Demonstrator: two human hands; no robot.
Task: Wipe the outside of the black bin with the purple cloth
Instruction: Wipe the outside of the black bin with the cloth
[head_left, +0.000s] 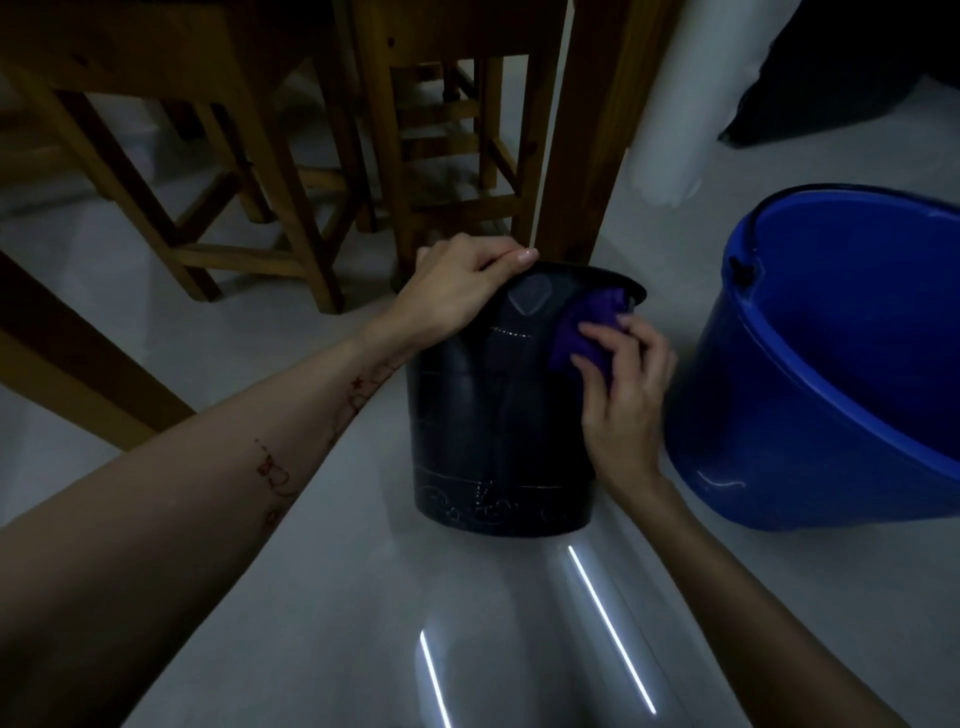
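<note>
At the far left and behind, wooden chairs (218, 171) and a thick wooden leg (582, 145) stand on the pale floor (322, 597); nothing here is carried on a bench.

The left hand (457, 293) reaches in from the left and sits on the near-left part of the rim of the black bin (483, 426), its fingers (511, 257) curled over the edge and clamped on it, apparently to steady the bin. The bin stands upright on the floor, its long axis vertical though it looks tipped slightly away from the camera; its wide front wall faces the person. Its inside cannot be seen from this angle, so what it holds, if anything, cannot be told.

To the right, the purple cloth (576, 332) is bunched against the upper right of the bin's outer wall, just under the rim. The right hand (623, 379) presses it there, fingers (597, 364) bent around the wad and gripping it. The unwiped-looking wall lies down and to the left of those fingers, so the coming stroke most likely runs downward along the side or across the front; the right hand is the nearer one for it.

Just beside the right wrist stands a large blue bucket (852, 457), close to the bin but apart. What shows of its interior looks empty; its bottom is out of sight.
</note>
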